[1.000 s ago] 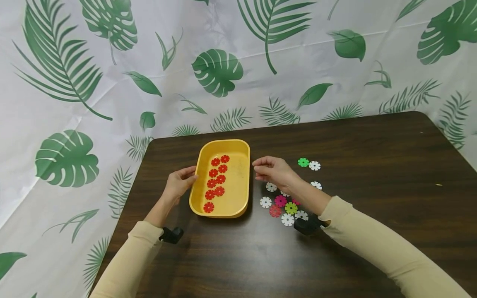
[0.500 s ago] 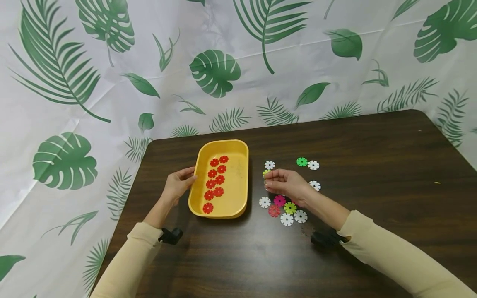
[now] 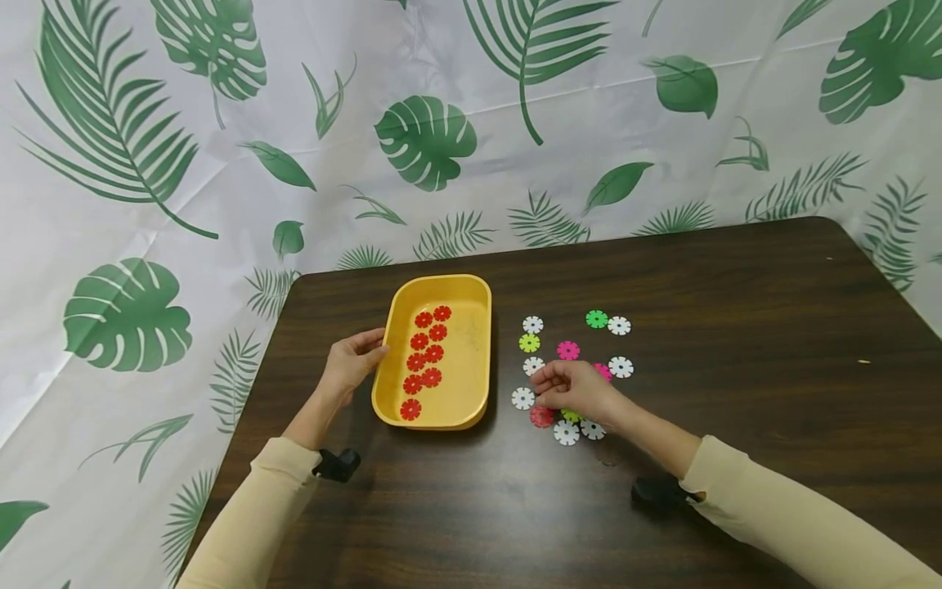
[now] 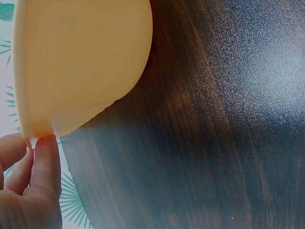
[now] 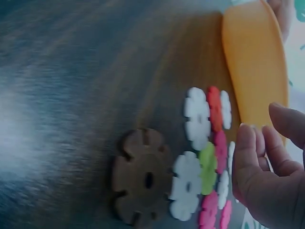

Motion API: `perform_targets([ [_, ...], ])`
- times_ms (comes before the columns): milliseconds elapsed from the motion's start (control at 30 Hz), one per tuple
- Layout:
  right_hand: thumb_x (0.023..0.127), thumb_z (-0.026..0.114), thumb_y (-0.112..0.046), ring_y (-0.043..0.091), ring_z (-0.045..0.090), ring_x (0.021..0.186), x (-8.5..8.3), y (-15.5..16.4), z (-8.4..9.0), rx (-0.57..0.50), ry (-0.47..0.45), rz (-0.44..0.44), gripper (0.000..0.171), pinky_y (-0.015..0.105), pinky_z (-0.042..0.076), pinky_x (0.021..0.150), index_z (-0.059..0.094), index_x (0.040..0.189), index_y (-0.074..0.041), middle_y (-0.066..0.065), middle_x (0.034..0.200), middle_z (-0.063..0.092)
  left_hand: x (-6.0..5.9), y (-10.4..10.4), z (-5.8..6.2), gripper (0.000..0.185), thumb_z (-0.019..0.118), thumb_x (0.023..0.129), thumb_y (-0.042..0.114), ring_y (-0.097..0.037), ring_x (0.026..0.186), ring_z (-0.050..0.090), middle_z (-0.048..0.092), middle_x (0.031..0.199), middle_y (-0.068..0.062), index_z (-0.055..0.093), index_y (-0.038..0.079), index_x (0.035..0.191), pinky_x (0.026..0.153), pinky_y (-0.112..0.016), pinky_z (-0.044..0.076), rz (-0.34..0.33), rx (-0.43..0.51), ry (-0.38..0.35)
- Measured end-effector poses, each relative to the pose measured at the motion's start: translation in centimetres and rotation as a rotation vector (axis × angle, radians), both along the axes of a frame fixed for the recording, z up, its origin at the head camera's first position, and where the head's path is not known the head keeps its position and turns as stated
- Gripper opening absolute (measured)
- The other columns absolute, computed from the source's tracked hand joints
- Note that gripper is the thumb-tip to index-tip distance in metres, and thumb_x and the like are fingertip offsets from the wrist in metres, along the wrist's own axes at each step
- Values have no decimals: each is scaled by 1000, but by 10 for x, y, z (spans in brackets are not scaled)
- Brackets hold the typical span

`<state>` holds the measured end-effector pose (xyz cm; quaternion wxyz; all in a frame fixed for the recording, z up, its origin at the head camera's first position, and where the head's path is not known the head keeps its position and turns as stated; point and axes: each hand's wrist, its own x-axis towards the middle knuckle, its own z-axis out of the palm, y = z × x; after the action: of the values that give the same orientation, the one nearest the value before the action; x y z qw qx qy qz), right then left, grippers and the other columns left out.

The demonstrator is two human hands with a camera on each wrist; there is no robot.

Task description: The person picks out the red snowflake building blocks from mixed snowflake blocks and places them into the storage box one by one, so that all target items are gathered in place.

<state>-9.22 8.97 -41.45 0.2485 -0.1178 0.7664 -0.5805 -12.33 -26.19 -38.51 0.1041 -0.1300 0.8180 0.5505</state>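
My left hand pinches the left rim of a yellow tray, thumb on one side and fingers on the other, as the left wrist view confirms. Inside the tray, several red notched discs lie in two rough columns along its left half. My right hand is low over a group of loose notched discs right of the tray, its fingers loosely bent. In the right wrist view the thumb and fingers stand apart with nothing between them. A white disc and a dull red disc lie beside the fingertips.
White, pink, yellow-green and green discs are spread over the dark wooden table. A dark brown disc lies nearest the right wrist. Behind the table hangs a leaf-print cloth.
My right hand has moved from beside the tray's right edge to the right and nearer me, over the discs. Discs it had covered now show. The left hand stays on the tray.
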Motion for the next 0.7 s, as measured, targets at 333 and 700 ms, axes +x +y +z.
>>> perform_targets([
  [333, 78, 71, 3, 19, 61, 80, 10, -4, -10, 70, 135, 20, 28, 21, 53, 69, 62, 103, 10, 14, 86, 66, 0, 1, 2, 43, 55, 94, 7, -18, 100, 57, 53, 123, -21, 48, -2, 135, 83, -20, 53, 0, 3, 3],
  [700, 73, 75, 4, 17, 60, 77, 16, -8, -16, 194, 361, 6, 25, 23, 54, 67, 66, 97, 5, 10, 85, 63, -1, 0, 0, 42, 56, 94, 6, -14, 96, 57, 54, 119, -19, 49, -3, 134, 81, -19, 53, 2, 4, 4],
])
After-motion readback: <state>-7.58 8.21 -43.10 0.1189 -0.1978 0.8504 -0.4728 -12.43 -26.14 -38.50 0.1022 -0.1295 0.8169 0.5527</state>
